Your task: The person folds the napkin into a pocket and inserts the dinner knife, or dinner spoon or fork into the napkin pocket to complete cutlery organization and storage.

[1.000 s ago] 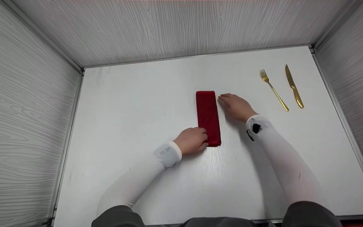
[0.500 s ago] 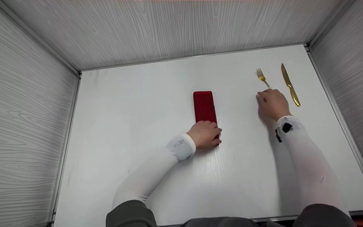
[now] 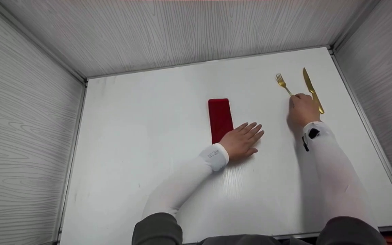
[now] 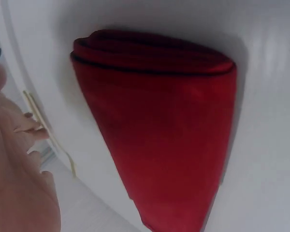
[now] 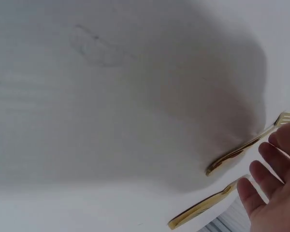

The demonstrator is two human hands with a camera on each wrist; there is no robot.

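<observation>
A red cloth (image 3: 220, 117), folded into a long strip, lies mid-table; the left wrist view shows its stacked layers (image 4: 154, 53). My left hand (image 3: 240, 143) has its fingers straight and spread, overlapping the cloth's near end and reaching past its right edge. At the right, my right hand (image 3: 304, 109) pinches the handle of a gold fork (image 3: 280, 81), whose tines point away from me. The right wrist view shows the fork handle (image 5: 227, 159) beside the fingers; the thumb is hidden there. A gold knife (image 3: 307, 81) lies just right of the fork, its handle partly behind the hand.
The white table (image 3: 141, 112) has grey wood-grain panels at the back (image 3: 168, 30), left (image 3: 22, 136) and right (image 3: 376, 85). Both forearms, in white sleeves, reach in from the near edge.
The right hand has gone from beside the cloth to the fork's handle. The left hand has slid rightward over the cloth's near end, and its fingers have spread. The cloth, fork and knife stay put.
</observation>
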